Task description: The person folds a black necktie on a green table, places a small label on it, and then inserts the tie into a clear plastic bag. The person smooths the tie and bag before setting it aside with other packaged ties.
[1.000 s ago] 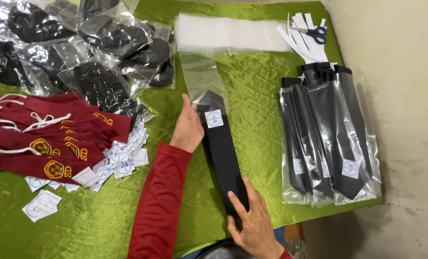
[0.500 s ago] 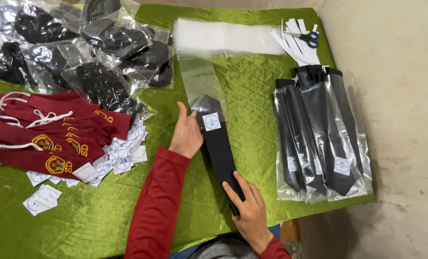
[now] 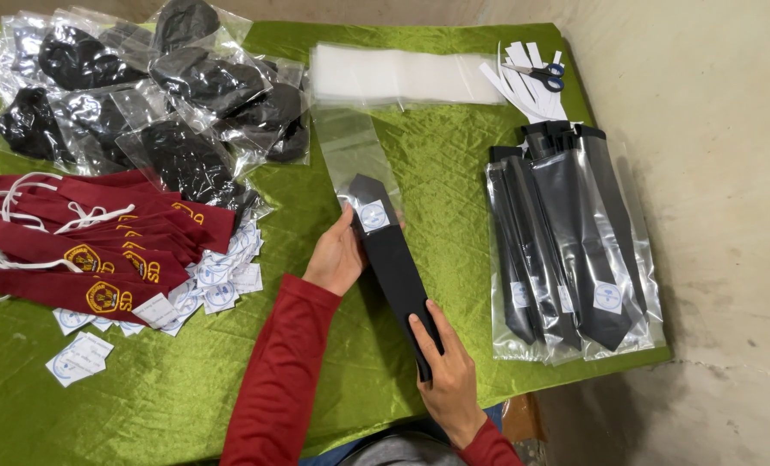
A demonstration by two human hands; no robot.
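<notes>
The black necktie [image 3: 393, 267] lies slantwise on the green table [image 3: 454, 173], its pointed tip inside a clear sleeve [image 3: 355, 155]. The left hand [image 3: 337, 257] pinches it near the tip; the right hand [image 3: 445, 373] grips its narrow end.

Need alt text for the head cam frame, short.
Two hands slide a black tie into a clear sleeve on a green cloth: left hand near the tip, right hand at the narrow end. Bagged black ties lie right, scissors beyond them, maroon ties and bagged black items left.
</notes>
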